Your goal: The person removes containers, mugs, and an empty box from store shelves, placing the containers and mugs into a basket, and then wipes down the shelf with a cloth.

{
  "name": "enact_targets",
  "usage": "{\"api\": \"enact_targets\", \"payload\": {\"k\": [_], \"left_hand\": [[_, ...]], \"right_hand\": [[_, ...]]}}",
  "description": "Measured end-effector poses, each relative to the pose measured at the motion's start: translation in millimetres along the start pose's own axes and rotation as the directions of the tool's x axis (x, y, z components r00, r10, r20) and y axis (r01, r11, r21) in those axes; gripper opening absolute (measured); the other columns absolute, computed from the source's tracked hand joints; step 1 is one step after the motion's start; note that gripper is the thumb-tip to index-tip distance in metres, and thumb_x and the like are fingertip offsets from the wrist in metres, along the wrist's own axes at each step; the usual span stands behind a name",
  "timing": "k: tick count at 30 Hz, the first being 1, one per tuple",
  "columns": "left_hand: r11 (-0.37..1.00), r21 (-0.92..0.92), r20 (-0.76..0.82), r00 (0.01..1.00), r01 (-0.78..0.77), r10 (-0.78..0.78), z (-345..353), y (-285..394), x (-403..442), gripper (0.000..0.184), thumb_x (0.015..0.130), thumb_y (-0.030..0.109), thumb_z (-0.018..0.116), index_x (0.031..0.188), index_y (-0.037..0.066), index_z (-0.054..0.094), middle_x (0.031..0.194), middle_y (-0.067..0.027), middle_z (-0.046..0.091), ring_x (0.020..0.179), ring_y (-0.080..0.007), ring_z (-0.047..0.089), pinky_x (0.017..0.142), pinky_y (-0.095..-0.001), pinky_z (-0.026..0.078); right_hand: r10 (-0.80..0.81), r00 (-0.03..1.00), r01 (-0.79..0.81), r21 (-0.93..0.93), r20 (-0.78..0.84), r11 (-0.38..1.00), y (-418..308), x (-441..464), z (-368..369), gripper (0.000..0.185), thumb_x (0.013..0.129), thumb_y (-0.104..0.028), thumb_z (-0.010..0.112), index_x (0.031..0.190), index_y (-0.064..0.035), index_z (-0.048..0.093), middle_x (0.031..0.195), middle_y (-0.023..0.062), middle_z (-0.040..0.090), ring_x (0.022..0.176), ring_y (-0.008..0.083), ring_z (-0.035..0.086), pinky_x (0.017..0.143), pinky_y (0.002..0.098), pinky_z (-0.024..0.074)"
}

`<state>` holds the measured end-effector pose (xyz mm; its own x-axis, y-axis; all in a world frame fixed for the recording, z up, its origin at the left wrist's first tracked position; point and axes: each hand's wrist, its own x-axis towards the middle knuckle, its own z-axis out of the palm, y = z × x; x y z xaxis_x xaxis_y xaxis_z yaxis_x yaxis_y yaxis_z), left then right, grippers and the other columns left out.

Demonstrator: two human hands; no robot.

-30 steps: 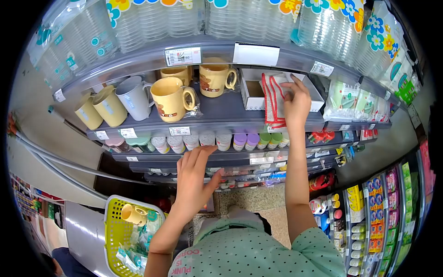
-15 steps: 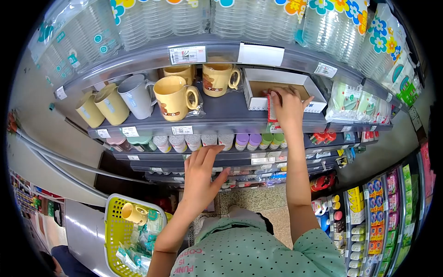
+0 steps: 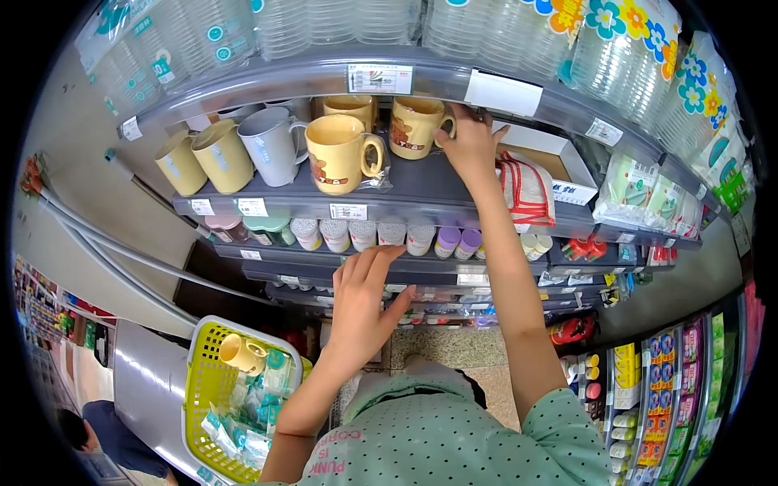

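Note:
My right hand (image 3: 472,150) reaches up to the shelf, its thumb and forefinger closed about the handle of a yellow mug (image 3: 415,130) with a brown picture. Just beside my right wrist, a white cloth with red edging (image 3: 527,190) hangs over the shelf's front edge, before a white cardboard box (image 3: 567,166). My left hand (image 3: 362,300) hovers in front of the lower shelves, fingers apart and nothing in it. Another yellow mug (image 3: 339,154), partly in clear wrap, stands left of the first one, and a third yellow mug (image 3: 350,107) is half hidden behind.
A grey mug (image 3: 270,150) and plain yellow cups (image 3: 221,160) stand farther left. Overhead, stacked clear plastic cups (image 3: 494,36) fill the upper shelf. A green shopping basket (image 3: 194,405) at lower left holds a yellow mug (image 3: 241,353) and packets. Another person (image 3: 121,437) is beyond it.
My right hand has let go of the red-edged cloth at the box and moved left to the mug's handle. The cloth now hangs over the shelf edge. My left hand remains open.

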<state>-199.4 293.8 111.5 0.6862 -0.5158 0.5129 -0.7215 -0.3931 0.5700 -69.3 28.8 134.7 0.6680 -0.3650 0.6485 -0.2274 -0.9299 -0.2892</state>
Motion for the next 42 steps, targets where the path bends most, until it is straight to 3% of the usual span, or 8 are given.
{"api": "enact_targets", "payload": {"k": [7,8,14,29,32,36,39,42], "left_hand": [[1.0,0.007,-0.013,1.0,0.028,-0.028,-8,-3,-7,0.051,0.079,0.009,0.076,0.127,0.005,0.058,0.119,-0.0119,0.062,0.109,-0.0335,0.056,0.093,-0.0423,0.04],[1.0,0.007,-0.008,1.0,0.028,-0.028,-8,-3,-7,0.051,0.079,0.009,0.076,0.127,0.005,0.058,0.119,-0.0118,0.062,0.109,-0.0333,0.056,0.094,-0.0422,0.04],[0.999,0.032,0.004,0.999,0.032,-0.032,-7,-3,-11,0.051,0.079,0.01,0.076,0.127,0.007,0.058,0.12,-0.0107,0.062,0.109,-0.0324,0.055,0.097,-0.0422,0.039],[1.0,0.02,-0.091,0.996,-0.012,0.014,-30,12,-14,0.055,0.075,0.007,0.079,0.127,0.004,0.058,0.125,-0.014,0.061,0.115,-0.0353,0.054,0.102,-0.0444,0.037],[0.999,0.033,-0.206,0.977,-0.041,0.047,-46,17,-20,0.072,0.069,0.005,0.084,0.133,0.002,0.053,0.135,-0.0176,0.056,0.124,-0.0364,0.051,0.106,-0.045,0.037],[0.998,0.036,-0.351,0.935,-0.042,0.053,-68,20,-33,0.094,0.066,0.019,0.091,0.145,0.004,0.043,0.148,-0.0194,0.045,0.135,-0.0425,0.041,0.113,-0.0577,0.025],[0.979,0.197,-0.321,0.947,0.044,0.022,-94,30,-44,0.111,0.059,0.022,0.095,0.15,0.003,0.036,0.15,-0.0194,0.044,0.137,-0.0417,0.039,0.115,-0.054,0.027],[0.946,0.279,-0.304,0.95,0.165,-0.076,-111,35,-60,0.108,0.06,0.028,0.094,0.15,0.005,0.039,0.146,-0.014,0.047,0.137,-0.042,0.038,0.114,-0.0652,0.017]], "right_hand": [[0.051,0.999,-0.05,0.061,-0.009,0.997,2,2,-1,0.045,0.078,-0.023,0.08,0.122,-0.0251,0.07,0.097,0.0003,0.073,0.124,0.0292,0.056,0.109,0.0812,0.0147],[0.023,0.997,-0.018,0.067,-0.067,0.998,0,0,-1,0.044,0.075,-0.021,0.083,0.117,-0.0235,0.072,0.087,-0.0022,0.073,0.114,0.0266,0.061,0.107,0.0746,0.0264],[0.042,0.99,0.009,0.359,-0.132,0.933,-4,-18,-10,0.027,0.071,-0.013,0.08,0.098,-0.0184,0.077,0.072,-0.0019,0.068,0.099,0.0236,0.06,0.1,0.0492,0.0371],[0.06,0.881,0.202,0.489,-0.469,0.848,-28,-114,-98,0.033,0.063,-0.001,0.086,0.095,-0.0082,0.079,0.081,0.0034,0.074,0.086,0.0209,0.054,0.083,0.0373,0.0455],[-0.016,0.864,0.311,0.509,-0.503,0.802,-36,-137,-114,0.032,0.061,0.003,0.085,0.09,-0.0081,0.077,0.085,0.0049,0.075,0.086,0.0214,0.054,0.081,0.0361,0.0451],[-0.136,0.871,0.424,0.584,-0.472,0.692,-53,-158,-125,0.028,0.064,0.004,0.082,0.084,-0.0116,0.071,0.088,0.0059,0.077,0.087,0.0226,0.053,0.08,0.0357,0.0433],[-0.247,0.87,0.485,0.645,-0.428,0.591,-70,-169,-120,0.025,0.067,0.001,0.082,0.085,-0.012,0.07,0.088,0.0063,0.077,0.087,0.0225,0.053,0.08,0.0386,0.0434],[-0.347,0.866,0.494,0.717,-0.359,0.491,-95,-178,-112,0.023,0.07,-0.004,0.082,0.085,-0.0142,0.069,0.089,0.0039,0.078,0.089,0.0219,0.055,0.082,0.0401,0.0437]]}}
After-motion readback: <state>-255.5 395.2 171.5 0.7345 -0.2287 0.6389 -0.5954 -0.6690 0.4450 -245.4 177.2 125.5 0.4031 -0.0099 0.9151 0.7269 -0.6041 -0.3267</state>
